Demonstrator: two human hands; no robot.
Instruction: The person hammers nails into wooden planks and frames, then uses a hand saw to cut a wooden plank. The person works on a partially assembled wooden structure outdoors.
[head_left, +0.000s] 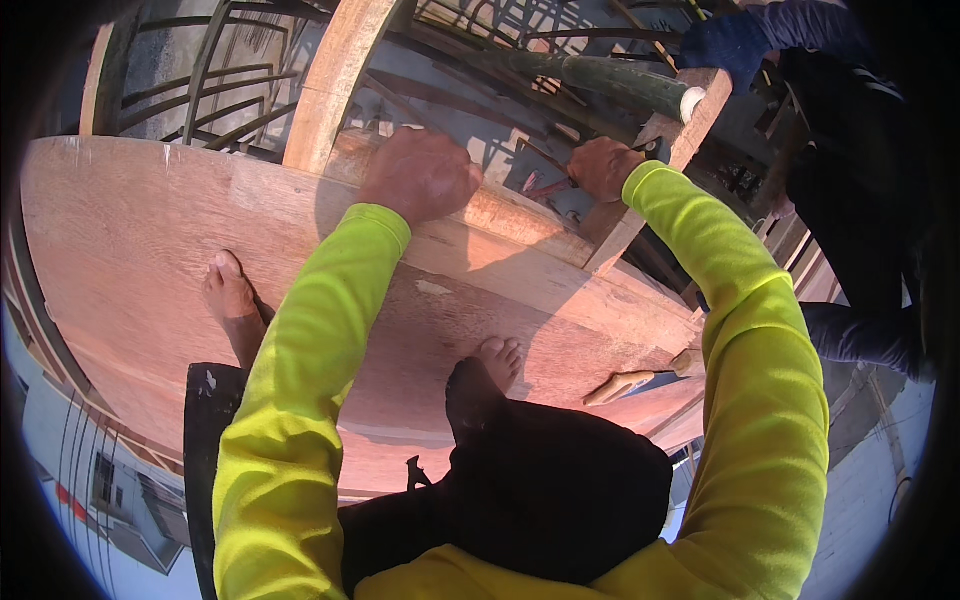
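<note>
My left hand (420, 175) is closed in a fist at the long timber (500, 215) along the far edge of the plywood sheet (150, 220). What it grips, if anything, is hidden. To its left a wooden post (340, 75) slants up from that edge. My right hand (605, 168) is closed beside a shorter timber piece (700, 120) that stands out from the edge. Its fingers curl around something I cannot make out; a small dark part shows near the wrist. A co-worker's blue-gloved hand (725, 50) is at the short timber's upper end.
Both my bare feet stand on the plywood. A handsaw (620, 386) with a wooden handle lies at the right. Beyond the edge are a thick bamboo pole (600, 80), curved rods and lower timbers. A co-worker in dark clothes (850, 180) is at the far right.
</note>
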